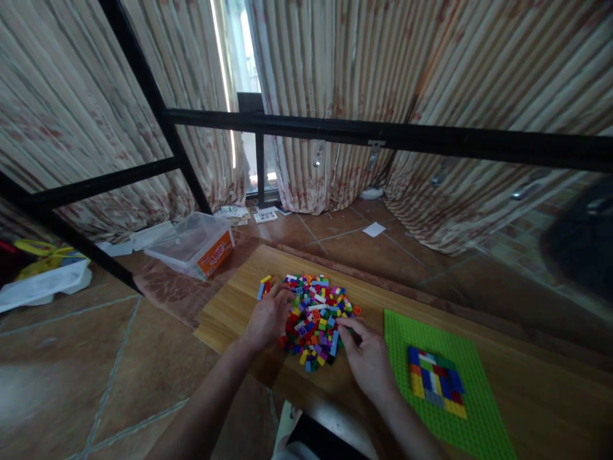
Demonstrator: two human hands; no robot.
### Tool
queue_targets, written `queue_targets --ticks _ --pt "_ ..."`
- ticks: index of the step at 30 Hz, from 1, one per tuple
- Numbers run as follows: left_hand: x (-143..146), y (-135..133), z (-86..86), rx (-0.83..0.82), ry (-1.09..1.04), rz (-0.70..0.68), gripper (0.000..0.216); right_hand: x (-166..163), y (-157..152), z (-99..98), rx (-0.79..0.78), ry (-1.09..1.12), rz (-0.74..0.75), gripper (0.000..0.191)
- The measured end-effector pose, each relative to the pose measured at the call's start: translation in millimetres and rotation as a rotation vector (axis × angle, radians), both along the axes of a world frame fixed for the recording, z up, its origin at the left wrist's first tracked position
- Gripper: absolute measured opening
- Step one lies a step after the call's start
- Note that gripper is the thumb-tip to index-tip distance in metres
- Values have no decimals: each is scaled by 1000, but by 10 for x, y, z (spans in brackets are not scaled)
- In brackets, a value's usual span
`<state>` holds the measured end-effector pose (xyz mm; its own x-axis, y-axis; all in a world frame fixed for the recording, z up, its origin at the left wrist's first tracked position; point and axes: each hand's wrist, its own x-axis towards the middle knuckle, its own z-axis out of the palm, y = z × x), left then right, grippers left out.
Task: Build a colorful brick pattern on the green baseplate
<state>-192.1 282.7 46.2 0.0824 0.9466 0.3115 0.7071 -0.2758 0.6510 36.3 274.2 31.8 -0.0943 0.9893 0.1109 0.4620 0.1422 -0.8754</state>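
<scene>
In the head view, a loose pile of building bricks [316,316] in many colours lies mid-table on the wooden tabletop [239,300]. The left hand [268,319] reaches over the pile's left side, fingers curled; the right hand [368,358] is at its right edge, thumb and forefinger near each other. I cannot tell whether either grips a brick. To the right, a brick panel [435,383] sits on a green studded baseplate [481,396]. A clear plastic bin [191,237] stands far left, off the table.
</scene>
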Motion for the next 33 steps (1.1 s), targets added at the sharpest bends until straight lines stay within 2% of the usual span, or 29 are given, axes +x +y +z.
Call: queue_targets --ticks 2,5,9,18,21,25,29,33 --pt "65 -105 84 -39 -106 -62 14 -37 -30 61 -101 104 -2 33" --pt "216 -278 126 -181 -280 -147 15 -115 -107 189 -235 309 44 40" --pt "427 -438 101 -271 -510 -203 17 -187 -227 316 -270 486 107 39" --pt "698 -614 110 -402 -856 -194 26 -97 -414 319 -363 695 -31 33" --pt "767 -645 90 -408 -911 -154 28 -90 -436 281 -310 664 -93 30" --pt "852 -689 12 -385 -846 -55 21 -39 -446 129 -218 536 -201 28" --pt "863 -772 -144 -301 -564 -6 10 113 -488 -86 -97 213 -215 24" --pt "851 -874 -259 -171 -263 -68 15 233 -506 -210 37 -162 -133 23"
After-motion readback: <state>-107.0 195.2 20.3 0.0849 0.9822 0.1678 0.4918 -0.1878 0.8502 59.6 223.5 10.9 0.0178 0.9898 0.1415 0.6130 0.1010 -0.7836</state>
